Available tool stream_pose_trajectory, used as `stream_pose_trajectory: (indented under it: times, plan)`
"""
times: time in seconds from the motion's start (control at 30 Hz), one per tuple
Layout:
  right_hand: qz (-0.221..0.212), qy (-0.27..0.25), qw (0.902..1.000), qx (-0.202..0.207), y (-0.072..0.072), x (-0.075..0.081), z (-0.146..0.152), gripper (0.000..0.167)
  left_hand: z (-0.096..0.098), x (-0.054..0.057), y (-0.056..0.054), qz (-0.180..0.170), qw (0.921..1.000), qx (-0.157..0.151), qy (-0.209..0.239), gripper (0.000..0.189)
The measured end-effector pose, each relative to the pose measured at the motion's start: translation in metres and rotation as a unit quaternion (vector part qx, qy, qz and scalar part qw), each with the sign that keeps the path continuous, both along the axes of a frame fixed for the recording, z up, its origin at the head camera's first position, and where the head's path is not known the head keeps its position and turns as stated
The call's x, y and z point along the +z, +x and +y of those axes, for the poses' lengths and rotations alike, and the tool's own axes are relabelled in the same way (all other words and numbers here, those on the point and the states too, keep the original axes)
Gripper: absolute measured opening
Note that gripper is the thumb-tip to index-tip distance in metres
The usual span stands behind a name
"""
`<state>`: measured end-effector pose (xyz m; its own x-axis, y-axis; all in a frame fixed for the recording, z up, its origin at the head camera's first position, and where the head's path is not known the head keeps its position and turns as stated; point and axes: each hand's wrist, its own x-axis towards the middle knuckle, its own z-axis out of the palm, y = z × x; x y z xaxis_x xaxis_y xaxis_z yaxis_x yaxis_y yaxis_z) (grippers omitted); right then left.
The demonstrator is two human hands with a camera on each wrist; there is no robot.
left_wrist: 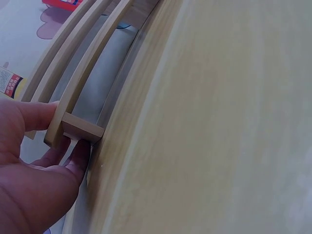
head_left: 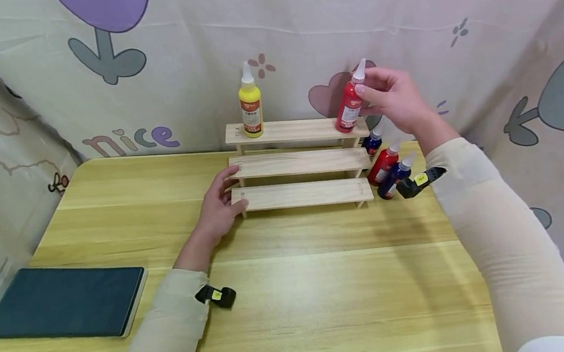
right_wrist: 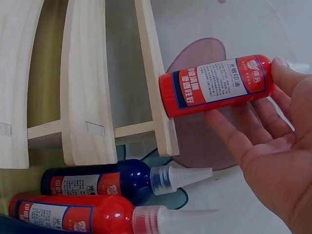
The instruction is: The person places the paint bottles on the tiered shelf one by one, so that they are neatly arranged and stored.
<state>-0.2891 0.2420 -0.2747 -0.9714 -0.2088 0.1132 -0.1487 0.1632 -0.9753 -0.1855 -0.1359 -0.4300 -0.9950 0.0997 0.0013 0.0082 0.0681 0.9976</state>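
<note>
My right hand (head_left: 394,97) pinches a red ink bottle (head_left: 349,107) near its shoulder, below the white nozzle. The bottle leans slightly, its base at the right end of the top board of a three-step wooden rack (head_left: 304,194). In the right wrist view the base of the red ink bottle (right_wrist: 217,85) meets that board's edge; whether it bears weight is unclear. My left hand (head_left: 215,209) grips the rack's left end, thumb on the lowest board and fingers beneath it, as the left wrist view shows. A yellow bottle (head_left: 251,111) stands upright at the top board's left end.
Right of the rack stand another red bottle (head_left: 384,166), a dark blue bottle (head_left: 394,179) and a second blue bottle (head_left: 373,143), partly hidden. A dark flat tablet-like object (head_left: 64,302) lies at the table's left. A patterned curtain (head_left: 201,81) hangs close behind the rack.
</note>
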Motion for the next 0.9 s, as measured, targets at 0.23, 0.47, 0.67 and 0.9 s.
stream_pose_trajectory:
  times: [0.23, 0.47, 0.67, 0.9]
  plan:
    - [-0.002, -0.022, 0.9996, -0.017, 0.001, -0.004, -0.002, 0.034, 0.0, 0.0, 0.001, -0.003, 1.0, -0.001, 0.0, 0.075]
    - [0.0, -0.025, 0.9993, -0.026, 0.008, -0.005, 0.001, 0.04, 0.001, -0.002, 0.001, -0.004, 1.0, -0.004, 0.0, 0.076]
    - [0.006, -0.001, 0.9982, -0.059, 0.029, 0.005, 0.014, 0.049, 0.001, -0.004, 0.0, 0.002, 1.0, -0.006, 0.005, 0.075]
    - [0.042, 0.022, 0.9949, -0.089, 0.061, 0.013, 0.03, 0.048, -0.001, -0.003, 0.0, 0.012, 0.9999, -0.01, 0.005, 0.075]
